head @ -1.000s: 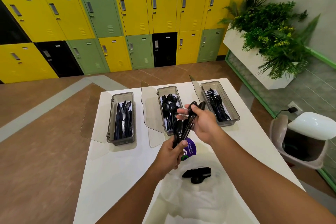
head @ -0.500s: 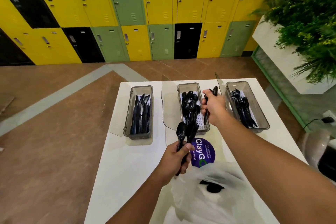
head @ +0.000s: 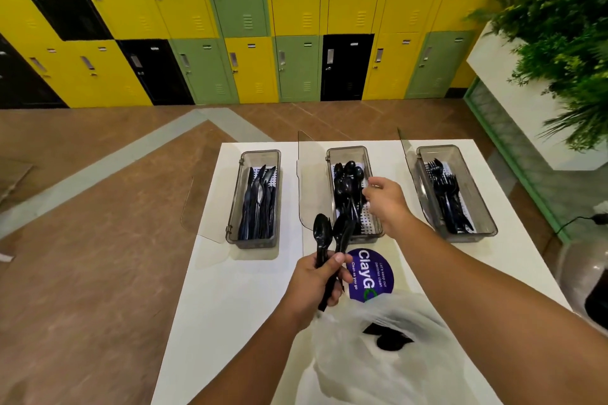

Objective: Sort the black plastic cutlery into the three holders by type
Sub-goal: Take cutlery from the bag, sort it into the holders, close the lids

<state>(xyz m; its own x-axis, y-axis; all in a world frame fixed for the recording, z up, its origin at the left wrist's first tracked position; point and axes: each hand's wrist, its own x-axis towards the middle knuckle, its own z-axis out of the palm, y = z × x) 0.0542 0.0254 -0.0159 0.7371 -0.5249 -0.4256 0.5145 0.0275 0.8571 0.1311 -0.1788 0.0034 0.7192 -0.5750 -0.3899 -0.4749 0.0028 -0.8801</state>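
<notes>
Spoons [head: 320, 228], a small bundle, stand in the left hand [head: 312, 283], whose fingers and thumb wrap the handles. The bowls point up and away, roughly along the long axis of the middle holder [head: 347, 153] just beyond. The right hand [head: 386, 200] hovers over that holder's right side, fingers [head: 370, 197] loosely bent, nothing seen in them. The bundle lies nearer the person, left of them.
</notes>
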